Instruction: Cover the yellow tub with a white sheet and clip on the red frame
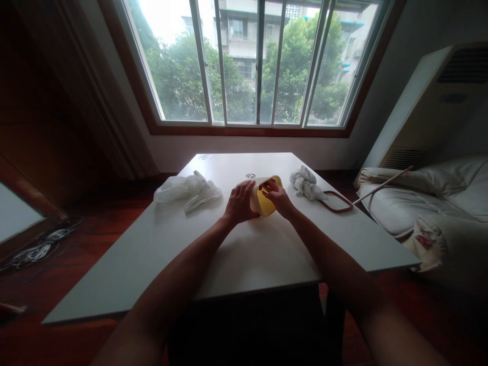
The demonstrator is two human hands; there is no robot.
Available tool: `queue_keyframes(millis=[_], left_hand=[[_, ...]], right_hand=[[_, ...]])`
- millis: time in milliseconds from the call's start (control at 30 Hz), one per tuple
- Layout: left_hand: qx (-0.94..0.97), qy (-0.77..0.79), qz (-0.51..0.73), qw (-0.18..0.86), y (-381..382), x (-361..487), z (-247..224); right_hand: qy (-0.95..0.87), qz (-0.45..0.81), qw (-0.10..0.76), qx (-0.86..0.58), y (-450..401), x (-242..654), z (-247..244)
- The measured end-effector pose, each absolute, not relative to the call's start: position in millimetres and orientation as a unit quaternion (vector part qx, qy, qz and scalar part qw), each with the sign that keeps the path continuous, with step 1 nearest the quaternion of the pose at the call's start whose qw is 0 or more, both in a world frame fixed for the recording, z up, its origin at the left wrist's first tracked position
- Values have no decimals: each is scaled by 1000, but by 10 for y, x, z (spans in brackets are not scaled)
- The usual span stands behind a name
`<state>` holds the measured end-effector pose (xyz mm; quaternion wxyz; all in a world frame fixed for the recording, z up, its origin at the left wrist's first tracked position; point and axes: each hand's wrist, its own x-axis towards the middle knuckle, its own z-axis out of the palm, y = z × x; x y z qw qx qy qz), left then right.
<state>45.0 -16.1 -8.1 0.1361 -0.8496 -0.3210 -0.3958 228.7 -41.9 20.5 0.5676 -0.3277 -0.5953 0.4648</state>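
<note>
A yellow container [269, 204] is tilted on its side over the middle of the white table [244, 259], its open mouth turned to the right and toward me. My left hand [241, 204] is wrapped round its left side and holds it. The fingers of my right hand [277, 195] reach into the mouth at the rim; whether they pinch anything inside is hidden. Just beyond the container lies a small dark ring-like item [250, 176].
A crumpled white plastic bag [186, 191] lies at the table's left, a knotted one [306, 183] at the right. Beside it a brown loop-shaped frame [337, 202] reaches the right edge. A thin stick [385, 184] rests against the pale sofa [450, 190].
</note>
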Motion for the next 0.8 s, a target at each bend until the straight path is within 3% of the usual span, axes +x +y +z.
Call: queue_keyframes(millis=[333,567,800], left_hand=[[-839,-345,-381,179,-61,282,-29],[-871,-317,-337,167,-129,297,70],[-897,-258,-319,163,-211,346,135]], right_hand=[[-773,52,396,-493,-560,2431,283],[-818,-14,233,-525,-514,2369,221],[-835,31,206,-509,-470,2340,180]])
